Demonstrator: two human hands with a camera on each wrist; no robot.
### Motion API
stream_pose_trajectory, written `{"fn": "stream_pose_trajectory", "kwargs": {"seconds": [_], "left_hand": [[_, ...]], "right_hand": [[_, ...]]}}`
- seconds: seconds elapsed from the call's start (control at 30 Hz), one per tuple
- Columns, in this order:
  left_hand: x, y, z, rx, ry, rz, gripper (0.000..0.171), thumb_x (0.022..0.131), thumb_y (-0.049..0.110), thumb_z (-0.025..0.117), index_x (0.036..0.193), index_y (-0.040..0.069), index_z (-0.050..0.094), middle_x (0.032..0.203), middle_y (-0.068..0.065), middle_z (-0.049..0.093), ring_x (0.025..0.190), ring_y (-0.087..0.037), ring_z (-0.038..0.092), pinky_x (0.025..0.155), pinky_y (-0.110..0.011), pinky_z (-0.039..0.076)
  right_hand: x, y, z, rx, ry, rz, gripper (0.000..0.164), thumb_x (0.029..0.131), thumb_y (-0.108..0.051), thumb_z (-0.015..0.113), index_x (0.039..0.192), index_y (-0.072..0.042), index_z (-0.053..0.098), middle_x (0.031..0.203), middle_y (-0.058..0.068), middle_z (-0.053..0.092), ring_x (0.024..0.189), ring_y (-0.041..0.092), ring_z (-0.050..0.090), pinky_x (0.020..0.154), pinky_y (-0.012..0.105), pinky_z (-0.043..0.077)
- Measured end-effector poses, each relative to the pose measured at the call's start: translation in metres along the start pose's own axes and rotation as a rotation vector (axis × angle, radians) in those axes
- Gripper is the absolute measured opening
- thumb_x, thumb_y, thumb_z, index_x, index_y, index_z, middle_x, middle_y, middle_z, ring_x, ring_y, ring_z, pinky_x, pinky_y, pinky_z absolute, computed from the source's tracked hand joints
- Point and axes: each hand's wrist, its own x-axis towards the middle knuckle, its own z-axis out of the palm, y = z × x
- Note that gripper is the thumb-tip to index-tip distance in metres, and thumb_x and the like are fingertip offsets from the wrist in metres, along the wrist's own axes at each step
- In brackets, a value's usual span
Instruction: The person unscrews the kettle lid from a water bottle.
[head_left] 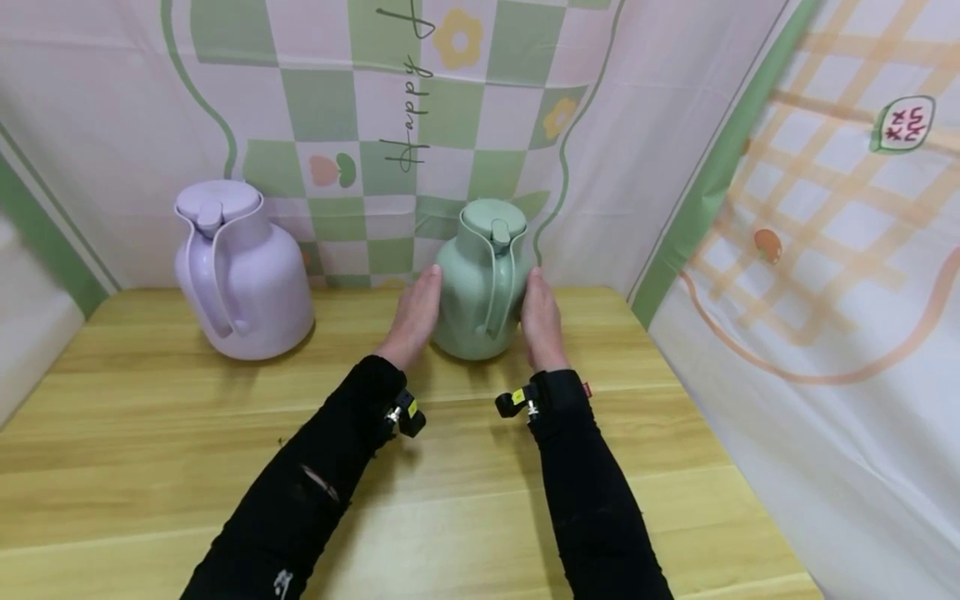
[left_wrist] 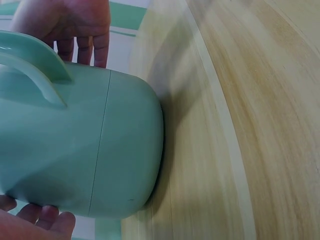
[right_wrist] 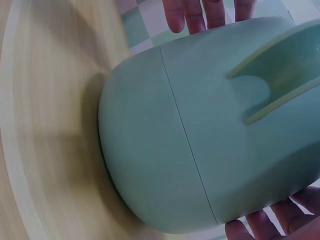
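While two hands are flanking it, the green jug (head_left: 465, 292) is standing upright on the wooden table (head_left: 465, 500), near the back edge and right of centre. The left hand (head_left: 412, 317) is resting against the jug's left side, its fingers lying extended rather than wrapping round; the right hand (head_left: 543, 321) is mirroring it on the opposite side, so the pair is spanning about the width of the body. The handle (head_left: 502, 287) is facing the person, toward a long run of wood lying between the black sleeves (head_left: 300, 475). Behind, a checked cloth (head_left: 322, 108) is hanging close past the back edge, leaving little room there. To the right, the table's side edge is slanting outward toward the person, with a strip of wood lying between it and the right hand. A similar strip is separating the left hand from the lilac jug (head_left: 273, 292), which is also standing near the back edge. In both wrist views, shadow is lying along the green jug's base.
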Motion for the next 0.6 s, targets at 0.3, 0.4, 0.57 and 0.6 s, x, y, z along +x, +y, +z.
{"fn": "stream_pose_trajectory", "kwargs": {"seconds": [0.3,0.4,0.57,0.6], "left_hand": [[-0.002,-0.003,-0.004,0.087,0.071,0.007,0.072,0.100,0.061,0.011,0.141,0.015,0.049,0.150,-0.007,0.045,0.137,-0.032,0.028,0.115,-0.048,0.019],[-0.002,-0.005,-0.006,0.098,0.087,-0.004,0.071,0.099,0.062,0.011,0.139,0.018,0.050,0.145,-0.007,0.049,0.129,-0.032,0.033,0.110,-0.050,0.024],[-0.006,-0.006,-0.008,0.079,0.105,-0.035,0.073,0.099,0.063,0.013,0.149,0.019,0.042,0.150,-0.005,0.044,0.127,-0.031,0.031,0.110,-0.050,0.025],[-0.007,-0.006,-0.009,0.073,0.108,-0.043,0.074,0.098,0.064,0.013,0.151,0.019,0.039,0.152,-0.005,0.042,0.128,-0.031,0.030,0.110,-0.050,0.024]], "right_hand": [[-0.004,0.005,0.007,0.014,0.026,-0.002,0.086,0.088,-0.080,0.018,0.132,-0.014,0.052,0.139,0.006,0.049,0.127,0.020,0.042,0.109,0.044,0.032],[-0.005,0.005,0.009,0.013,0.029,0.010,0.085,0.089,-0.080,0.019,0.134,-0.016,0.053,0.142,0.004,0.048,0.130,0.019,0.041,0.111,0.043,0.030],[-0.006,0.006,0.013,0.016,0.024,0.016,0.088,0.088,-0.080,0.019,0.145,-0.019,0.047,0.153,0.002,0.041,0.138,0.018,0.034,0.115,0.042,0.026],[-0.006,0.007,0.013,0.019,0.020,0.016,0.088,0.088,-0.080,0.019,0.147,-0.019,0.045,0.154,0.001,0.039,0.139,0.018,0.032,0.115,0.042,0.025]]}}
